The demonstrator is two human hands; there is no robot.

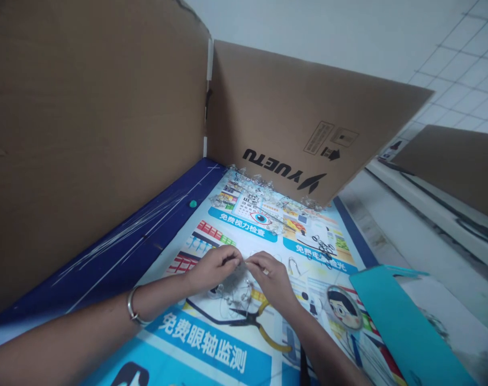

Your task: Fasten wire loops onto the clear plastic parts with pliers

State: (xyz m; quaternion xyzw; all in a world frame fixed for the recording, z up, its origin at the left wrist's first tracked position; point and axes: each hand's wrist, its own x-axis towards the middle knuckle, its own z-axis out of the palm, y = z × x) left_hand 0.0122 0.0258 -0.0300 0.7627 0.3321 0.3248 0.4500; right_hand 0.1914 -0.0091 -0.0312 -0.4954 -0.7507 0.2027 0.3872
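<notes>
My left hand [219, 266] is closed in a pinch, thumb against fingers, just left of centre. Facing it, my right hand [271, 276] pinches too, and the fingertips of both almost meet. Whatever lies between them is thin and pale, too small to make out. Right below the fingers is a tangle of clear and silvery wire pieces [239, 294]; I cannot tell whether it hangs from them or lies on the printed sheet [263, 252]. Pliers with yellow handles [252, 319] lie just under the hands, jaws pointing left.
Cardboard panels [320, 107] wall off the left and back. Clear wire pieces [247, 182] line the back edge. Black wire loops [322, 246] lie to the right, near a teal box [404, 327]. Loose thin wires [135, 225] and a green bit [193, 203] lie on the blue surface.
</notes>
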